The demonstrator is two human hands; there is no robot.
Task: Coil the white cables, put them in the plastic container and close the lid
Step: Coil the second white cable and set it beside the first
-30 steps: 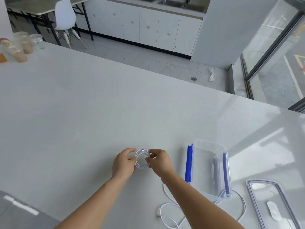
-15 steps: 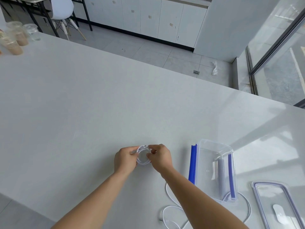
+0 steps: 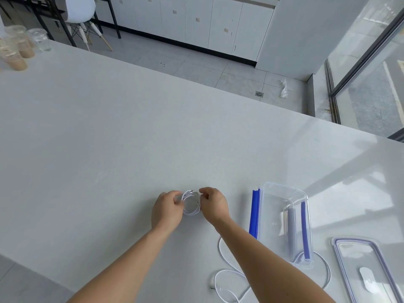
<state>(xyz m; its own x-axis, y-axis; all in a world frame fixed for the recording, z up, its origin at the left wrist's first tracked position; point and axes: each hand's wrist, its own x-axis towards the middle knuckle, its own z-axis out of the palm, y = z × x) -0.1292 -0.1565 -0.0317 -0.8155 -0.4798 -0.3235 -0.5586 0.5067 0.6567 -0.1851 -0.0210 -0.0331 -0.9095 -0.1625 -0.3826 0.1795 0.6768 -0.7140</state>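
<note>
Both hands, left hand [image 3: 167, 209] & right hand [image 3: 213, 204], pinch small white cable coil [image 3: 192, 204] over desk [image 3: 109, 149], left of open container [image 3: 284, 224]. Light, springy; prob. unwinds unless gripped across loops.

No text, label, brand, number or sign can be read anywhere in the view. On the clear lid [image 3: 349, 251] by the table's [image 3: 131, 149] near right corner sits a pale oval patch [image 3: 369, 279]; whether it is a sticker or only a reflection cannot be told, and no lettering shows on it.
</note>
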